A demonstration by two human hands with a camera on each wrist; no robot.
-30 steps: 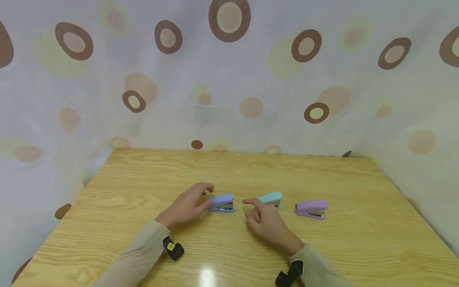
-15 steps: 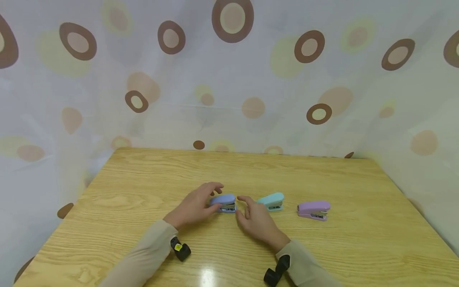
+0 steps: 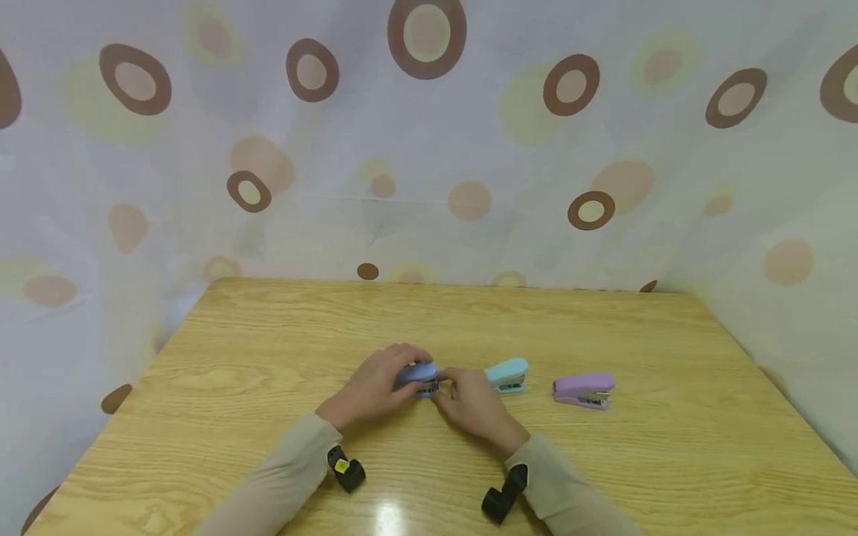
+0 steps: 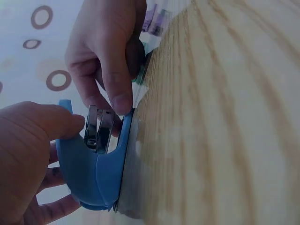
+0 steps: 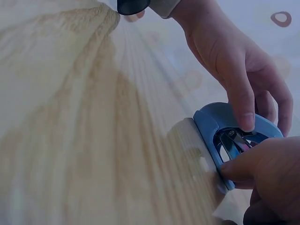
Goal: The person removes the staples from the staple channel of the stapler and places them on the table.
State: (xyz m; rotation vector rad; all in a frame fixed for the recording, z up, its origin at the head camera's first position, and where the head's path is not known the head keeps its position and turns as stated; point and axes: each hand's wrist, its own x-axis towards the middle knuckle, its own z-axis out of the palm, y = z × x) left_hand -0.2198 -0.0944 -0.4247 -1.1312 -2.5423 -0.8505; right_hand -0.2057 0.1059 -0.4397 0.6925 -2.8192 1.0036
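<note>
A small blue stapler [image 3: 417,371] lies on the table between both hands, its metal magazine showing between the top arm and the base in the left wrist view. My left hand [image 3: 372,387] grips the stapler's top arm, thumb on the near side and fingers round the far side. From the right, my right hand [image 3: 479,408] pinches the front end of the base between thumb and finger. The right wrist view shows the right thumb [image 5: 243,165] against the base tip and the left thumb [image 5: 243,110] on the top arm.
Right of the hands rests a mint-green stapler [image 3: 509,370], partly covered by the right hand. Farther right lies a purple stapler [image 3: 582,386]. The wooden table [image 3: 281,320] ends at a patterned cloth [image 3: 429,156]. Each wrist wears a black camera [image 3: 346,472].
The right hand has moved left from beside the mint-green stapler to the blue stapler's front end and now pinches it. The left hand has moved right, closing its fingers round the top arm.
</note>
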